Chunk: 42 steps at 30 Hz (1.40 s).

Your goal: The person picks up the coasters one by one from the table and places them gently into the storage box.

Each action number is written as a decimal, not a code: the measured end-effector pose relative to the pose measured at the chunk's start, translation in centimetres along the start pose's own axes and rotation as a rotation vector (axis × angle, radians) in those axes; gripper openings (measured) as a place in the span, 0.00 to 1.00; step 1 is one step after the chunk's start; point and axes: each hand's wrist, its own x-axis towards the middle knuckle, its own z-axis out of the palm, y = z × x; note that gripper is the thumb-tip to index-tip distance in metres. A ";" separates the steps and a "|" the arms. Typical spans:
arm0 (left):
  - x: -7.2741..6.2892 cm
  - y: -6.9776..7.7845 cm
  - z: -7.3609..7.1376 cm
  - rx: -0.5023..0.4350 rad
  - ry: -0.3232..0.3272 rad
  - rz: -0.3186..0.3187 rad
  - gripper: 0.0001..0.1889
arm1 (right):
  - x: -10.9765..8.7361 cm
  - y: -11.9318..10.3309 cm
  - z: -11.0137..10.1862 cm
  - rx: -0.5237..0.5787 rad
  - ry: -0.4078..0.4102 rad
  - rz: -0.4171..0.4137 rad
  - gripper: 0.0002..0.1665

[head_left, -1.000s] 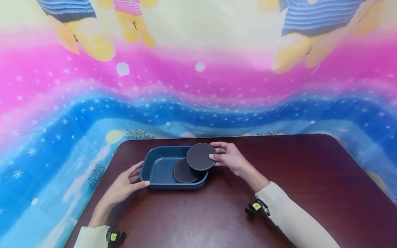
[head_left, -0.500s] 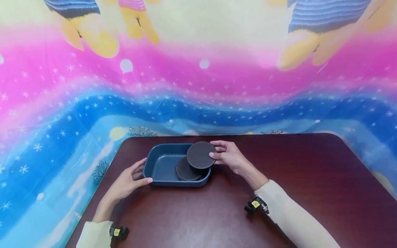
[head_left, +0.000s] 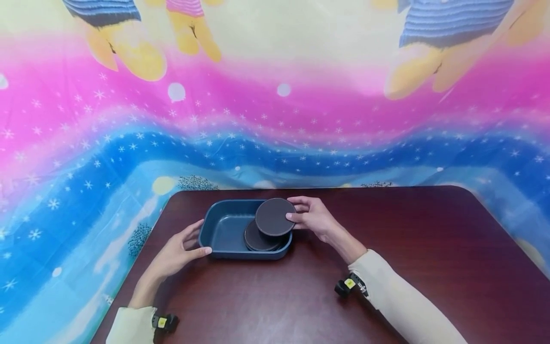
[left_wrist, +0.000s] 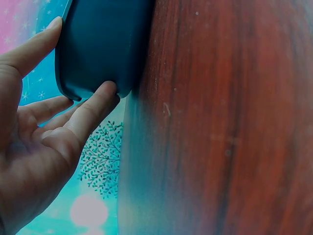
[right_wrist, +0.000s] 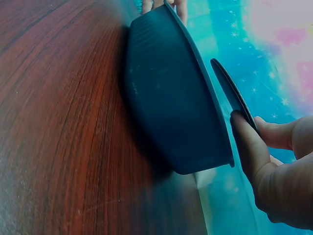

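A dark blue rectangular dish stands near the table's far left. My left hand holds its left end, thumb at the near corner of the rim and fingers against the end wall, as the left wrist view shows. My right hand pinches a round dark brown coaster by its right edge, tilted over the dish's right part. In the right wrist view, that coaster is apart from the dish rim. Under it, more brown coasters lie stacked in the dish, partly hidden; their number cannot be told.
The dark red-brown wooden table extends toward me and to the right. A printed cloth hangs behind it and along its left side. Each wrist carries a small black camera.
The coaster in my right hand has shifted slightly left over the dish in the last half second. Earlier, the view itself shifted a little. My left hand keeps its place at the dish.
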 end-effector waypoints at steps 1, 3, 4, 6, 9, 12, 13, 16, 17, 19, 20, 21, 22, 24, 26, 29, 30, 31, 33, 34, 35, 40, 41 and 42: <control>0.0 0.0 0.0 0.000 0.000 0.000 0.48 | 0.0 0.0 0.1 -0.002 0.000 0.000 0.35; 0.0 0.0 0.0 0.003 0.000 0.000 0.48 | 0.1 0.1 0.2 -0.001 -0.003 -0.002 0.35; 0.0 -0.1 0.0 0.004 0.001 -0.001 0.48 | 0.2 0.2 0.3 -0.001 -0.005 -0.003 0.35; 0.0 -0.1 0.0 0.005 0.001 -0.002 0.48 | 0.2 0.2 0.5 -0.004 -0.009 -0.005 0.35; 0.1 -0.2 0.0 -0.001 -0.003 -0.003 0.48 | 0.2 0.1 0.8 -0.010 -0.009 -0.001 0.35; 0.1 -0.3 -0.1 -0.013 -0.008 0.001 0.48 | 0.2 0.1 1.1 -0.021 -0.006 -0.002 0.34; 0.1 -0.3 -0.1 -0.017 -0.009 0.003 0.48 | 0.3 0.1 1.2 -0.024 -0.005 -0.005 0.34; 0.1 -0.3 -0.2 -0.023 -0.013 0.006 0.48 | 0.3 0.1 1.4 -0.040 -0.007 -0.012 0.33; 0.1 -0.3 -0.2 -0.023 -0.013 0.006 0.48 | 0.3 0.1 1.5 -0.045 -0.008 -0.013 0.33; 0.1 -0.2 -0.2 -0.022 -0.014 0.005 0.48 | 0.2 0.0 1.6 -0.055 -0.008 -0.012 0.33; 0.1 -0.2 -0.2 -0.022 -0.014 0.005 0.48 | 0.2 0.0 1.7 -0.060 -0.008 -0.009 0.33; 0.1 -0.2 -0.2 -0.022 -0.014 0.005 0.48 | 0.1 -0.1 1.8 -0.063 -0.007 -0.007 0.33; 0.0 -0.2 -0.2 -0.020 -0.014 0.005 0.48 | 0.1 -0.1 1.8 -0.068 -0.005 -0.006 0.33; 0.0 -0.1 -0.2 -0.019 -0.014 0.005 0.48 | 0.2 -0.1 2.0 -0.074 -0.004 -0.007 0.33; 0.0 -0.1 -0.2 -0.016 -0.013 0.006 0.48 | 0.3 0.0 2.1 -0.083 -0.004 -0.009 0.33; 0.0 -0.1 -0.2 -0.014 -0.011 0.005 0.48 | 0.4 0.1 2.3 -0.106 -0.010 -0.017 0.33; 0.0 -0.1 -0.2 -0.014 -0.011 0.004 0.48 | 0.5 0.2 2.3 -0.116 -0.010 -0.019 0.33; 0.0 -0.1 -0.2 -0.014 -0.010 0.003 0.48 | 0.5 0.3 2.3 -0.125 -0.013 -0.023 0.33; 0.0 -0.1 -0.1 -0.014 -0.011 0.001 0.48 | 0.5 0.3 2.4 -0.143 -0.014 -0.028 0.33; 0.0 -0.1 -0.1 -0.015 -0.012 0.001 0.48 | 0.5 0.3 2.4 -0.154 -0.013 -0.030 0.33; 0.0 -0.1 -0.1 -0.015 -0.013 0.000 0.48 | 0.5 0.3 2.5 -0.161 -0.012 -0.030 0.33; 0.0 -0.1 -0.2 -0.008 -0.011 0.001 0.48 | 0.4 0.1 2.6 -0.198 -0.002 -0.028 0.32; 0.0 -0.1 -0.2 -0.006 -0.010 0.002 0.48 | 0.4 0.1 2.7 -0.200 0.001 -0.027 0.32; 0.0 -0.1 -0.2 -0.005 -0.009 0.004 0.48 | 0.4 0.1 2.7 -0.203 0.003 -0.027 0.32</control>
